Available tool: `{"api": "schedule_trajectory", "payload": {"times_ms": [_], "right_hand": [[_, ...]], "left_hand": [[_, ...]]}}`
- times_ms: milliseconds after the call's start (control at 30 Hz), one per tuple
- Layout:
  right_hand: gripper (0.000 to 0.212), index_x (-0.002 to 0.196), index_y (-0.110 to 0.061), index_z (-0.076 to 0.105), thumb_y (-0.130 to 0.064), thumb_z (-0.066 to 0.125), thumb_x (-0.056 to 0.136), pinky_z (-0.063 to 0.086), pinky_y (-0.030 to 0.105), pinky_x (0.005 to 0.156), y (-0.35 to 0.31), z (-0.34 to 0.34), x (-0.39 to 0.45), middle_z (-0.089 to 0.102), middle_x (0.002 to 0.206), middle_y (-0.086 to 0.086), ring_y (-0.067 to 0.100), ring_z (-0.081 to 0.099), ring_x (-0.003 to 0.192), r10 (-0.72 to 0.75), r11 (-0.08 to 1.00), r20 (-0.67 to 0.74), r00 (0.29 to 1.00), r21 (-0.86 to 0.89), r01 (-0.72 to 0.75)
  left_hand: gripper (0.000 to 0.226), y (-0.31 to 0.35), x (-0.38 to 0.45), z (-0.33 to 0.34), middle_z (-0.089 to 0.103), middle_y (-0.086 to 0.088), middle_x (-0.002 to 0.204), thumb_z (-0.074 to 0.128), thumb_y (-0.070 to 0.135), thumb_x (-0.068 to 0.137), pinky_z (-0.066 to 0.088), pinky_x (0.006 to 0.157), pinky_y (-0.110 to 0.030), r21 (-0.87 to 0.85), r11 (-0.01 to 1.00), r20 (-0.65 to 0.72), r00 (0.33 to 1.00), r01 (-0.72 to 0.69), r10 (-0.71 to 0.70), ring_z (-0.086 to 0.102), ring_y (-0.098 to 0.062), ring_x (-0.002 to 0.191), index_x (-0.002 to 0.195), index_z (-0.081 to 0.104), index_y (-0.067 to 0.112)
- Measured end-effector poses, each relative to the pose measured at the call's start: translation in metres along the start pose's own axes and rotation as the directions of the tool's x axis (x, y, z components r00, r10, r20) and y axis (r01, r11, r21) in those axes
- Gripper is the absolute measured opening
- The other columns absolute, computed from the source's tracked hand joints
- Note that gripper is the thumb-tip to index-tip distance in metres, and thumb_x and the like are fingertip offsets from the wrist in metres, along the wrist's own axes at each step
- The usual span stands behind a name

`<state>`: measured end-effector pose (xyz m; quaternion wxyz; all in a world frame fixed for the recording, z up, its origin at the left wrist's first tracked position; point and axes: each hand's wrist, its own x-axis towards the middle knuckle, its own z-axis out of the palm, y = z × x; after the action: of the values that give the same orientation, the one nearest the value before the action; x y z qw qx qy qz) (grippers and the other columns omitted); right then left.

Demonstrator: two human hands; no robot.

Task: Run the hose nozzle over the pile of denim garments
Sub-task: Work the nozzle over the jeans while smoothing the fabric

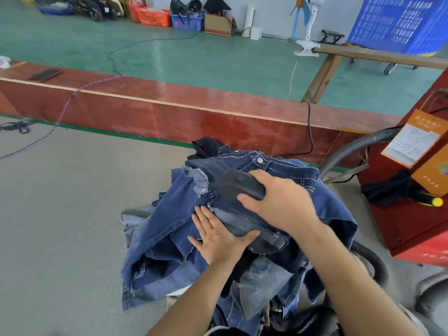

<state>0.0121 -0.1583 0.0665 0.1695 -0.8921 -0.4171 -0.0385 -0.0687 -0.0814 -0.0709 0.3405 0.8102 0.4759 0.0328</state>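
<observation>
A pile of blue denim garments (169,234) lies on the grey work surface in front of me. My right hand (281,202) grips a black hose nozzle (232,183), whose blurred front end lies on the top pair of jeans near the waistband. My left hand (215,236) rests flat on the denim just below the nozzle, fingers straight and spread, thumb against a lighter fold of cloth. A black ribbed hose (371,263) loops round the right side of the pile.
A red machine (412,214) stands at the right with a grey ribbed hose (351,149) running into it. A long red wooden board (169,112) borders the surface behind the pile, with a black cable (310,132) hanging over it. Green floor and crates lie beyond.
</observation>
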Motion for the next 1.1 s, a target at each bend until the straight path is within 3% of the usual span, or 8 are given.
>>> {"api": "schedule_trajectory", "payload": {"times_ms": [300,500,600,733,867,1100], "right_hand": [[0.042,0.119,-0.036,0.049,-0.059,0.053,0.084,0.037,0.029,0.061,0.029,0.002,-0.027,0.066,0.098,-0.010,0.018,0.062,0.094,0.016,0.979,0.261,0.965,-0.199,0.037],[0.038,0.113,-0.024,0.048,-0.053,0.051,0.088,0.032,0.029,0.054,0.002,0.033,-0.012,0.064,0.088,-0.003,0.024,0.064,0.083,-0.031,0.965,0.201,0.979,-0.248,0.082],[0.042,0.120,-0.023,0.046,-0.053,0.049,0.091,0.032,0.029,0.053,-0.009,0.043,-0.008,0.066,0.087,0.000,0.025,0.065,0.083,-0.064,0.967,0.170,0.983,-0.232,0.103],[0.048,0.129,-0.031,0.045,-0.058,0.049,0.089,0.038,0.030,0.061,-0.010,0.032,-0.001,0.069,0.095,-0.002,0.023,0.065,0.090,-0.046,0.995,0.087,0.995,-0.088,0.053],[0.044,0.121,-0.038,0.052,-0.059,0.056,0.083,0.041,0.029,0.065,0.015,0.001,-0.002,0.068,0.099,-0.010,0.019,0.064,0.092,0.001,1.000,0.078,0.997,0.026,-0.003],[0.045,0.122,-0.036,0.049,-0.060,0.052,0.084,0.037,0.028,0.063,0.031,0.010,-0.022,0.067,0.099,-0.009,0.017,0.062,0.096,-0.016,0.979,0.232,0.972,-0.192,0.062]], "left_hand": [[0.150,0.002,-0.001,0.001,-0.031,-0.002,0.157,0.058,0.088,0.054,0.001,0.116,-0.057,0.062,0.998,-0.002,1.000,0.015,-0.015,-0.026,-0.020,0.145,0.142,-0.034,0.010],[0.134,0.002,-0.001,0.002,-0.028,-0.001,0.157,0.028,0.080,0.047,0.000,0.116,-0.058,-0.017,1.000,-0.032,0.999,0.006,-0.007,-0.025,-0.018,0.145,0.145,-0.029,0.009],[0.126,0.003,-0.002,0.001,-0.026,0.000,0.159,0.017,0.076,0.044,0.000,0.117,-0.058,-0.084,0.996,-0.046,0.999,0.007,-0.011,-0.024,-0.016,0.145,0.143,-0.031,0.013],[0.147,0.001,0.000,0.000,-0.027,-0.001,0.158,0.049,0.089,0.051,0.001,0.116,-0.057,0.015,1.000,-0.011,1.000,0.003,-0.002,-0.024,-0.018,0.145,0.147,-0.026,0.009],[0.154,0.000,-0.001,0.000,-0.027,-0.002,0.158,0.051,0.095,0.045,0.001,0.116,-0.057,0.013,1.000,0.003,1.000,-0.006,0.006,-0.024,-0.018,0.146,0.148,-0.025,0.009],[0.148,0.001,0.000,0.002,-0.028,-0.001,0.158,0.056,0.089,0.053,0.003,0.116,-0.056,0.050,0.999,-0.016,1.000,0.016,-0.015,-0.024,-0.019,0.146,0.147,-0.028,0.009]]}}
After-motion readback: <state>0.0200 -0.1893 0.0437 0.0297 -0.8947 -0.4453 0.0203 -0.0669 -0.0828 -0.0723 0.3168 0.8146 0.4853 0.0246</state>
